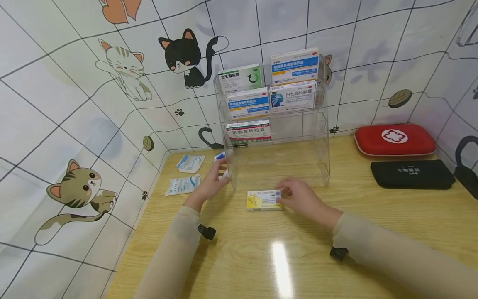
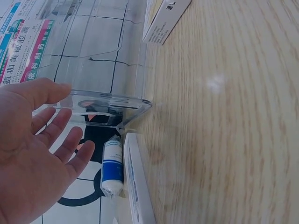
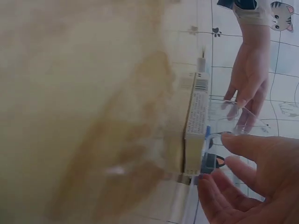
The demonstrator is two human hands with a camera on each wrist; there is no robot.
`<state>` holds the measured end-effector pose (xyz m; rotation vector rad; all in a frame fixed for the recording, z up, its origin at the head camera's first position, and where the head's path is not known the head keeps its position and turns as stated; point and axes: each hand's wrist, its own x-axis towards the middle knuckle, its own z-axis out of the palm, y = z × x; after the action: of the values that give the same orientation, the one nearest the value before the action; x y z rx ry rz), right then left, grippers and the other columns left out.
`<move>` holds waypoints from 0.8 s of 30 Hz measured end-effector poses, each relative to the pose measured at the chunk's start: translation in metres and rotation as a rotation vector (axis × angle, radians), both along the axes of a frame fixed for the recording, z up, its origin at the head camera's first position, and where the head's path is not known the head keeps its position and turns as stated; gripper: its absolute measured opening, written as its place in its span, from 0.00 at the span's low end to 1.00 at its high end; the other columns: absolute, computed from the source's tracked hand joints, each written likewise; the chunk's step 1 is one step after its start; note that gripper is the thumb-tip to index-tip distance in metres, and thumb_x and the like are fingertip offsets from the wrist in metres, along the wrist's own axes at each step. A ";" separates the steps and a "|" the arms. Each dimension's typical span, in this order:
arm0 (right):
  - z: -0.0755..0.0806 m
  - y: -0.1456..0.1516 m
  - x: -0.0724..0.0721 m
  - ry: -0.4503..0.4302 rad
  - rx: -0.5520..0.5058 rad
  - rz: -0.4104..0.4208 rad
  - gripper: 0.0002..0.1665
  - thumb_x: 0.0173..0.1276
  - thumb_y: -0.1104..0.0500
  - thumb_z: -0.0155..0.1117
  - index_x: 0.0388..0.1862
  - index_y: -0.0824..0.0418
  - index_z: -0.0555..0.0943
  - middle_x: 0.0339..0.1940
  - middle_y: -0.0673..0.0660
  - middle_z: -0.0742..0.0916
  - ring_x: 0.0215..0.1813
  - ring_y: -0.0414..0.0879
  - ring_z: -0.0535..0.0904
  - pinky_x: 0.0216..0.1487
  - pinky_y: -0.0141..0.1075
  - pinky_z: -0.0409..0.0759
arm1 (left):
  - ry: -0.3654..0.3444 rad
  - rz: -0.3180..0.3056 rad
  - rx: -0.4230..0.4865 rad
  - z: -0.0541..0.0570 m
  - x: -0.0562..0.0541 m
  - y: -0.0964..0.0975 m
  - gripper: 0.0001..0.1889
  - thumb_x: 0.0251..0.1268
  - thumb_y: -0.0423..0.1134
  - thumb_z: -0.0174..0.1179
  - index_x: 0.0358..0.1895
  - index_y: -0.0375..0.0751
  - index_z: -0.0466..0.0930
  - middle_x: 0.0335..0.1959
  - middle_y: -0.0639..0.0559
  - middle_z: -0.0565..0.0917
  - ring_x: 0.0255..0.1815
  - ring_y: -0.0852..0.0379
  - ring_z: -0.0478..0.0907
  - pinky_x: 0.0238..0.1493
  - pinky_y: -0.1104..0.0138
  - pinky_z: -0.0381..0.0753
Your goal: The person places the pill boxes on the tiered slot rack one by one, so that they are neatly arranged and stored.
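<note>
A yellow-and-white medicine box [image 1: 264, 200] lies flat on the table in front of a clear acrylic display rack [image 1: 280, 172]. My right hand [image 1: 300, 198] is at the box's right end, its fingertips right at that end and the thumb over it. In the right wrist view the box's printed side [image 3: 197, 112] shows, with the thumb held a little apart from it. My left hand [image 1: 212, 182] is beside the rack's lower left side. In the left wrist view its fingers are spread and relaxed, and the thumb [image 2: 53, 91] overlaps the rack's edge.
The rack's tiers hold several medicine boxes, among them a red-and-green one [image 1: 249, 133]. White packets [image 1: 183, 185] and a blue-and-white wrapped roll [image 2: 112, 168] lie left of the rack. At right are a red case [image 1: 394, 141] and a black pouch [image 1: 412, 174]. A cat-patterned wall stands behind.
</note>
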<state>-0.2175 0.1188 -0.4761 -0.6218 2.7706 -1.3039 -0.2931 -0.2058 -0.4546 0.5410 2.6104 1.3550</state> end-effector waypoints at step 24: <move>-0.001 0.010 0.005 -0.111 -0.011 -0.018 0.21 0.59 0.64 0.80 0.52 0.63 0.85 0.50 0.60 0.88 0.48 0.53 0.87 0.47 0.42 0.88 | 0.001 -0.004 0.005 -0.002 -0.003 -0.002 0.36 0.73 0.31 0.60 0.79 0.40 0.54 0.79 0.42 0.59 0.76 0.38 0.62 0.78 0.42 0.64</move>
<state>-0.2128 0.1289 -0.4774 -0.5098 2.6878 -1.3149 -0.2962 -0.2074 -0.4564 0.5466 2.6061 1.3603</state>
